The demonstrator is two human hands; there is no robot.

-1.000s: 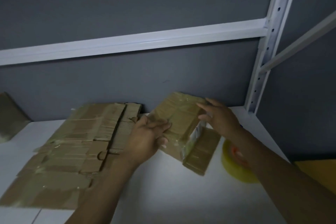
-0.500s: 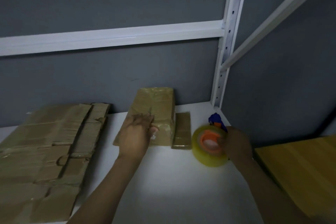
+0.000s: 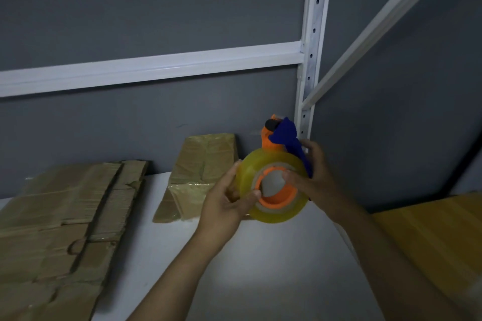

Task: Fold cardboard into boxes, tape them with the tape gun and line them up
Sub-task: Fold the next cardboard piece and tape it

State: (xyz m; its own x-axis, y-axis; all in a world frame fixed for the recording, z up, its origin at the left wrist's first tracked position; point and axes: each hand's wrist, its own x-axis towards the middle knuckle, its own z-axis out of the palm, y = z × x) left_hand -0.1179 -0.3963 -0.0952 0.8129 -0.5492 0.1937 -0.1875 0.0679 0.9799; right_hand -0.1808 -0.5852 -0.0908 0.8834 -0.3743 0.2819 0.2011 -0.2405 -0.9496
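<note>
The tape gun [image 3: 273, 185], a yellowish roll on an orange hub with a blue and orange frame, is lifted above the white shelf [image 3: 260, 268]. My right hand [image 3: 313, 177] grips it from the right, fingers curled over the hub and frame. My left hand [image 3: 227, 203] holds the roll's left edge, thumb on its face. Behind the roll, a folded, taped cardboard box [image 3: 200, 174] lies on the shelf against the grey wall, partly hidden by my left hand.
A stack of flattened cardboard [image 3: 60, 229] covers the shelf's left part. A white perforated upright [image 3: 311, 47] and crossbar [image 3: 156, 65] frame the back. A yellow wooden surface [image 3: 430, 242] lies at the right.
My right hand lifted the tape gun off the shelf. My left hand left the box and took hold of the roll. The view shifted right and closer.
</note>
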